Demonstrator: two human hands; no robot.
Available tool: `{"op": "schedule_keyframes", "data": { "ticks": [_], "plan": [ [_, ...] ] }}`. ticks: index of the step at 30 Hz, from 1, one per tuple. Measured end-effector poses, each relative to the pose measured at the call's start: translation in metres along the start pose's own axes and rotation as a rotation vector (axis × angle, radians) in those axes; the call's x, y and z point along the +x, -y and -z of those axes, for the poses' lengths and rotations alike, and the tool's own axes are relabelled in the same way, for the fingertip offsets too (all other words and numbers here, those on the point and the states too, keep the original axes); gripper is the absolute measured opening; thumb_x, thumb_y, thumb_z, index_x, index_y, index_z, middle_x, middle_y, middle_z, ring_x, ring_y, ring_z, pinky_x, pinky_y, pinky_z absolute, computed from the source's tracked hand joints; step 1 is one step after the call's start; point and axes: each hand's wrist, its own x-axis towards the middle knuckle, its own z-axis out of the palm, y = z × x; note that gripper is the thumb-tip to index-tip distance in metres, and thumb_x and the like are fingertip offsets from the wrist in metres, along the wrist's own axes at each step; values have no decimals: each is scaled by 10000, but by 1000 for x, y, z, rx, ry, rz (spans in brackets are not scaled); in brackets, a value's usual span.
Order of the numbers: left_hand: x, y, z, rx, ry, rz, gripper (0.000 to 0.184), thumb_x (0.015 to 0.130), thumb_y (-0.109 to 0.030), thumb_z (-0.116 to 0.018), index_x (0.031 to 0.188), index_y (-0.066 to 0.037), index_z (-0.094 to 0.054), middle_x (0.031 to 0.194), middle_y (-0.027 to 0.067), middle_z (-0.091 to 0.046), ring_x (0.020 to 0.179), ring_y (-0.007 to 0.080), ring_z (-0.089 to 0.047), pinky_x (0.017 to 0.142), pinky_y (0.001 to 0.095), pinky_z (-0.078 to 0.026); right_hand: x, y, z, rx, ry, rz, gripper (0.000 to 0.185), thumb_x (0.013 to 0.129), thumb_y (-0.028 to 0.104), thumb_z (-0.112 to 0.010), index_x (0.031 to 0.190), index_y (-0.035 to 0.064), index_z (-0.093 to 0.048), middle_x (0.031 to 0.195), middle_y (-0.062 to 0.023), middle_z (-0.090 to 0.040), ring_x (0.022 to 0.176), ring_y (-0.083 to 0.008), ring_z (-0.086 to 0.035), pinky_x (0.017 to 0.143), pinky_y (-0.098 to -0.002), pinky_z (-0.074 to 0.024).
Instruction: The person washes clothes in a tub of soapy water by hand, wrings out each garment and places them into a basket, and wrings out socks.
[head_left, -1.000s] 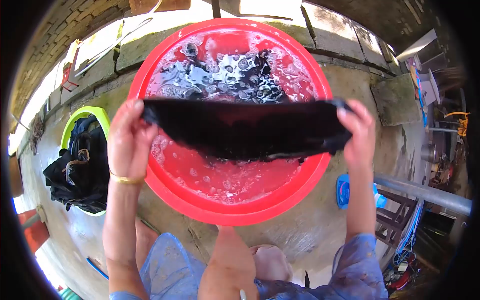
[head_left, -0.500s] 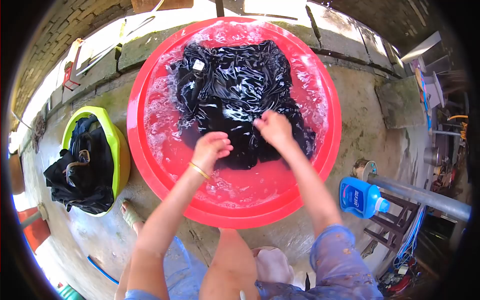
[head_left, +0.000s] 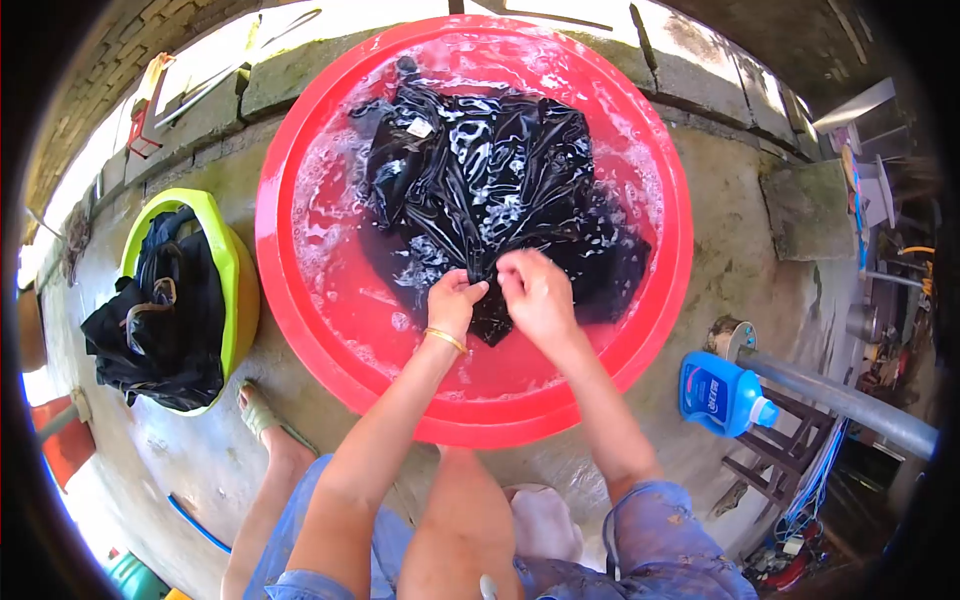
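A wet concrete floor [head_left: 725, 250] spreads beneath a wide red tub [head_left: 275, 230] of sudsy water, photographed from above. A soaked black garment [head_left: 500, 160] lies in the tub, spread from near its far edge to past the middle, its folds drawn together toward the near edge. Off the tub's left edge, a lime-green basin [head_left: 240, 290] holds a heap of dark clothes [head_left: 180, 340], some draped over its outer side. Near the tub's right edge is a blue bottle [head_left: 712, 390] with a light-blue cap. At the gathered end of the garment, the left hand [head_left: 452, 305] pinches the cloth between thumb and fingers; just beside it, the right hand [head_left: 540, 300] is curled at the fabric, though blur hides whether it grips. A gold-coloured bracelet [head_left: 447, 339] circles the left wrist, and a small white label [head_left: 419, 128] shows on the garment's far left part.
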Motion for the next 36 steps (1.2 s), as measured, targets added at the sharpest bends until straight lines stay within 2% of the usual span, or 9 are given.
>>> {"op": "schedule_keyframes", "data": {
  "ticks": [4,6,12,16,17,25,29,31,36],
  "plan": [
    [-16,-11,6,-62,92,79,175,763,57,-620,929,4,-598,847,33,-633,756,107,-586,716,239,-477,45,-22,-15,97,365,-35,110,767,73,-579,841,38,-653,761,-133,-643,708,-285,-630,650,-364,-487],
    [-12,-2,11,-107,123,17,178,781,-14,-640,952,-56,-612,815,-8,-640,671,63,-570,588,184,-416,50,-33,-24,36,419,2,127,760,98,-574,819,34,-666,751,-132,-653,727,-289,-639,675,-366,-495],
    [-26,-14,22,-59,119,130,208,787,15,-621,962,-96,-609,820,-36,-637,679,50,-566,603,188,-420,52,-23,-13,183,796,-329,111,688,34,-584,747,-23,-658,701,-121,-659,644,-187,-646,632,-311,-503],
    [-30,-4,25,-119,101,56,199,785,19,-619,935,-109,-588,795,-36,-626,676,54,-566,610,191,-423,36,-32,-26,550,924,-549,202,693,1,-596,885,-29,-653,607,-50,-582,493,-98,-504,438,-252,-376],
    [-30,-3,26,-125,94,54,191,786,17,-621,921,-112,-577,782,-34,-619,677,52,-565,610,191,-421,34,-32,-24,653,989,-633,265,743,-41,-583,1006,-20,-606,628,-23,-544,484,-29,-397,409,-194,-253],
    [-33,-10,32,-88,73,120,200,771,63,-626,916,-40,-534,803,25,-607,704,88,-571,667,217,-470,16,-30,-24,687,885,-583,150,765,13,-609,912,-16,-620,660,-64,-595,482,-79,-488,417,-225,-371],
    [-31,-11,35,-39,99,202,201,768,4,-669,903,-77,-543,752,-18,-595,616,50,-525,541,190,-394,14,-29,-22,606,838,-502,113,772,15,-614,881,-9,-632,657,-57,-598,516,-86,-511,455,-228,-402],
    [-32,-10,36,-23,110,228,195,769,-39,-690,887,-113,-553,713,-55,-582,557,16,-485,456,167,-323,9,-34,-24,466,766,-205,94,784,22,-612,870,-2,-644,687,-39,-609,570,-86,-534,502,-226,-427],
    [-46,-14,36,-51,94,180,222,763,-9,-688,897,-105,-540,687,-56,-556,572,20,-491,471,169,-344,3,-39,-25,838,888,-535,114,792,29,-614,900,15,-648,733,-14,-614,610,-77,-544,522,-217,-426]
  ]
}}
